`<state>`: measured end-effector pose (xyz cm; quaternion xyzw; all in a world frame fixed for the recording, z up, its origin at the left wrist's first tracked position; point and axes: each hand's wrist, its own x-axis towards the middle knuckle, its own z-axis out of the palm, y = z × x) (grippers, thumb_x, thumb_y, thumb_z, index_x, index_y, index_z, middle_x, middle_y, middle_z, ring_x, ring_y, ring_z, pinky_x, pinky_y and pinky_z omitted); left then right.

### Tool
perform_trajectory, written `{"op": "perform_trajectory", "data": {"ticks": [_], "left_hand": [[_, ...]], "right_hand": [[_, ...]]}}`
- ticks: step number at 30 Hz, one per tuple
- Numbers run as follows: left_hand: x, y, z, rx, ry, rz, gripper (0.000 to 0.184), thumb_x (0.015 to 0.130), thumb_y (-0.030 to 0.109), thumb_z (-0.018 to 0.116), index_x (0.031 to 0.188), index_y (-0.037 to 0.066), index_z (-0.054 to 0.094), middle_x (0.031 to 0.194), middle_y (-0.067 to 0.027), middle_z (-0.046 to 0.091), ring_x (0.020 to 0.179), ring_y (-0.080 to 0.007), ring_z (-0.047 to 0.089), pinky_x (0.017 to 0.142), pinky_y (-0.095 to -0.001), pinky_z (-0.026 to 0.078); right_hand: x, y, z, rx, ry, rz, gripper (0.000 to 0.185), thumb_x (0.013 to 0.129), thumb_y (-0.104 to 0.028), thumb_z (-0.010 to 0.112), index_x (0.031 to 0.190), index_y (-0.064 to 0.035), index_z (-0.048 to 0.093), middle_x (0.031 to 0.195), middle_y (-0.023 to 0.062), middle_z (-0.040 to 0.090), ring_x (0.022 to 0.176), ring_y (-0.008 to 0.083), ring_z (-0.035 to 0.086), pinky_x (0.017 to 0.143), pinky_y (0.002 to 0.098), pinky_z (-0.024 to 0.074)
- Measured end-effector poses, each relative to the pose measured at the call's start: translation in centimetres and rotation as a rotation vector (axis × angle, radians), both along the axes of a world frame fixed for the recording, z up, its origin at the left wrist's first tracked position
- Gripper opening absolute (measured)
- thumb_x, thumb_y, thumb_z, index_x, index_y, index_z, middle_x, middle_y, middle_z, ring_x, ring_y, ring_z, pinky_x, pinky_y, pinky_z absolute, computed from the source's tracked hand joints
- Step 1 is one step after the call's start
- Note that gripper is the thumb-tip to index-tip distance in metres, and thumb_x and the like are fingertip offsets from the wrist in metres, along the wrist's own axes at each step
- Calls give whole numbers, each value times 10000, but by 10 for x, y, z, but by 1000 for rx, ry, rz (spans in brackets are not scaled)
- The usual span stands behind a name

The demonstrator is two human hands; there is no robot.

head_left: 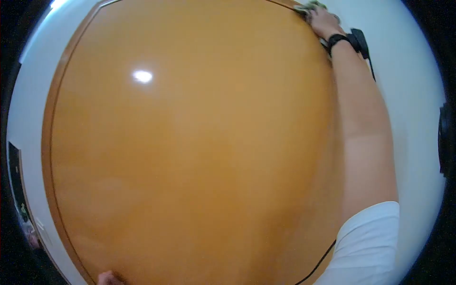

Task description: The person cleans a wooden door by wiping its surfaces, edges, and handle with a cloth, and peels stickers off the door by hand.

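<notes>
A wide wooden door (199, 142) with a glossy orange-brown face fills most of the view. High at its upper right corner, my right hand (324, 23) is closed on a greenish cloth (311, 6), which lies against the wooden frame (51, 109). My right arm is stretched upward, with a black band and a small black device with a cable at the wrist. At the bottom left edge, only a small part of my left hand (109, 278) shows, close to the lower door face. Its fingers are mostly cut off by the view.
Pale wall (413, 118) runs along both sides of the frame. A black cable (318, 266) hangs near my white sleeve. At the far left are a light switch (40, 223) and a dark opening (16, 175). A dark object (444, 140) sits at the right edge.
</notes>
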<state>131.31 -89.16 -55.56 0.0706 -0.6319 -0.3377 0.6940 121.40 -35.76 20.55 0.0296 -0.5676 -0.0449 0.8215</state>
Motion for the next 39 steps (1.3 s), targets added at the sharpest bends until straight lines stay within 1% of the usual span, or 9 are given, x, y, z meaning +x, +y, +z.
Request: {"op": "perform_trajectory", "data": {"ticks": [4, 6, 9, 11, 20, 23, 28, 32, 39], "left_hand": [[7, 16, 19, -185, 15, 335, 282, 1053, 257, 583, 945, 7, 657, 773, -151, 650, 688, -274, 602, 626, -386, 490], [6, 36, 36, -134, 35, 428, 281, 1050, 261, 588, 963, 5, 666, 811, -175, 664, 729, -287, 625, 666, -416, 512], [3, 37, 40, -153, 33, 491, 274, 1050, 271, 588, 983, 18, 671, 901, -201, 682, 739, -273, 628, 683, -430, 525], [-22, -44, 35, -16, 156, 430, 239, 1036, 225, 591, 1113, 4, 641, 1043, -196, 678, 929, -292, 642, 808, -402, 534], [-13, -137, 65, 21, 91, 214, 274, 1109, 234, 470, 1164, -10, 579, 1114, -112, 617, 1057, -225, 556, 968, -337, 451], [-14, -162, 89, 4, 76, 325, 249, 1099, 214, 492, 1147, -12, 585, 1082, -102, 625, 990, -223, 572, 919, -323, 469], [-13, -177, 114, 9, 66, 218, 216, 1086, 188, 516, 1106, -9, 601, 1015, -100, 630, 921, -214, 579, 863, -312, 482], [25, -189, 137, -29, 15, 205, 165, 1062, 137, 536, 1070, -15, 600, 986, -98, 616, 904, -202, 584, 838, -322, 482], [50, -244, 166, -74, 53, 4, 127, 1040, 146, 555, 1020, 28, 598, 899, -97, 599, 850, -252, 581, 767, -378, 472]], "right_hand": [[-25, 188, 3, 3, -38, -262, 499, 1010, -408, 421, 1446, -192, 535, 1434, 168, 575, 1330, 410, 532, 1117, 558, 410], [-19, 199, -26, -104, -41, 63, 522, 996, -438, 436, 1445, -189, 532, 1448, 163, 567, 1332, 417, 527, 1120, 563, 405], [1, 171, -66, -266, -126, 34, 515, 1011, -441, 377, 1457, -229, 525, 1480, 170, 536, 1364, 423, 484, 1152, 542, 349], [-5, 131, -34, -159, -182, -82, 528, 1006, -441, 394, 1387, -116, 562, 1397, 226, 584, 1307, 466, 516, 1112, 575, 376], [37, 2, -294, -369, -225, 21, 367, 996, -264, 549, 1255, -6, 567, 1050, 297, 694, 1009, 516, 639, 858, 601, 503], [38, -37, -410, -258, -179, 87, 526, 1021, -164, 517, 1480, 61, 394, 1273, 298, 597, 1135, 465, 555, 1001, 511, 425], [49, -120, -569, -307, -335, 187, 692, 1015, -371, 529, 1541, 28, 322, 1561, 315, 342, 1448, 506, 301, 1186, 570, 246], [90, -130, -466, -92, -273, 101, 743, 954, -396, 640, 1540, -33, 364, 1555, 324, 346, 1435, 519, 320, 1179, 572, 270], [64, -162, -73, -127, -40, 211, 765, 943, -467, 646, 1551, -96, 368, 1494, 259, 482, 1401, 435, 434, 1143, 500, 371]]}}
